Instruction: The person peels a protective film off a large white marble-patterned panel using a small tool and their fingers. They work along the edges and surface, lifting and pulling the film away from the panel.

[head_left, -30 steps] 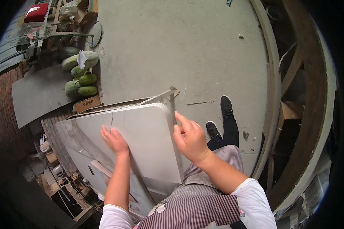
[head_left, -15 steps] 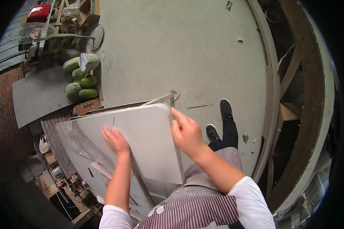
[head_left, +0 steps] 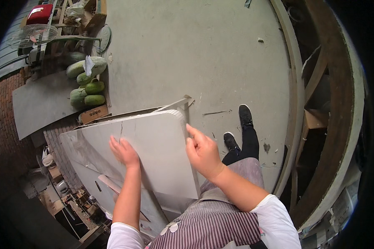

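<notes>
A large white board (head_left: 164, 147) with a rounded far right corner lies in front of me, with a thin dark crack near its far edge. My left hand (head_left: 126, 153) rests on its top face, fingers a little apart and holding nothing. At the right edge of the board, my right hand (head_left: 204, 152) is closed, with thumb and forefinger bent against that edge. Whether anything small lies under those fingers is hidden. Beneath the board, more pale panels (head_left: 106, 193) show at the lower left.
Several green melons (head_left: 94, 86) lie on the floor at the far left, near a cardboard box (head_left: 94, 114) and a standing fan (head_left: 35, 35). A curved wooden frame (head_left: 294, 83) runs along the right. A cluttered shelf (head_left: 81, 211) stands lower left.
The view has shifted slightly, and the right hand sits a little lower along the board's edge. The left hand stays on the board's face.
</notes>
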`<state>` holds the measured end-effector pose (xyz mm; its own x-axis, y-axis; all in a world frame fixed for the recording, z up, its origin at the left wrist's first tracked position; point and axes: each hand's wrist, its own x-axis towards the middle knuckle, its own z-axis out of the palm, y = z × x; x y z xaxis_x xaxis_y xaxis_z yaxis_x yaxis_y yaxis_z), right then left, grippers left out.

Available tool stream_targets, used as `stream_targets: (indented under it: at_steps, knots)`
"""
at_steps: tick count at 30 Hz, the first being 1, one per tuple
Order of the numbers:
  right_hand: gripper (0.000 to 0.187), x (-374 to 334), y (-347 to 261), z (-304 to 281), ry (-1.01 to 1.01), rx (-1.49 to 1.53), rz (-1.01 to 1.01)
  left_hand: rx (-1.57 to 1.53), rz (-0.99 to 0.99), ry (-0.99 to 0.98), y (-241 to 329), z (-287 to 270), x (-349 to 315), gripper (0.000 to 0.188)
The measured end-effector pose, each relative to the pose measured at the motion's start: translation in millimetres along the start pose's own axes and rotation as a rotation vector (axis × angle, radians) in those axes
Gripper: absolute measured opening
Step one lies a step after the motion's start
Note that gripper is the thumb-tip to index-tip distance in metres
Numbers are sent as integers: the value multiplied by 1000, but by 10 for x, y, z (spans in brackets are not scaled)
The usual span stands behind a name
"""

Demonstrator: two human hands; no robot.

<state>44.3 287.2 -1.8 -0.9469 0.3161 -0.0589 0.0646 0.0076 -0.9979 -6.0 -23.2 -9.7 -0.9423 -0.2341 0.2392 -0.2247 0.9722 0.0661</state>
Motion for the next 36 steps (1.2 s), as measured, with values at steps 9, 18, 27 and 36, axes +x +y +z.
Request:
stream_targets:
  at_steps: [9,18,27,36]
  knots:
    - [36,4,189,-53,-28,229,415,-4,-10,1,-32,20,14,53]
    - [14,-278,236,-33,-146,242,416,10,-13,-9,-10,3,3,56]
    - [16,-194,379,-122,-17,-10,-218,13,-2,1,-27,11,14,55]
    - [13,179,420,-106,-40,-15,-222,1,15,2,-44,-1,14,55]
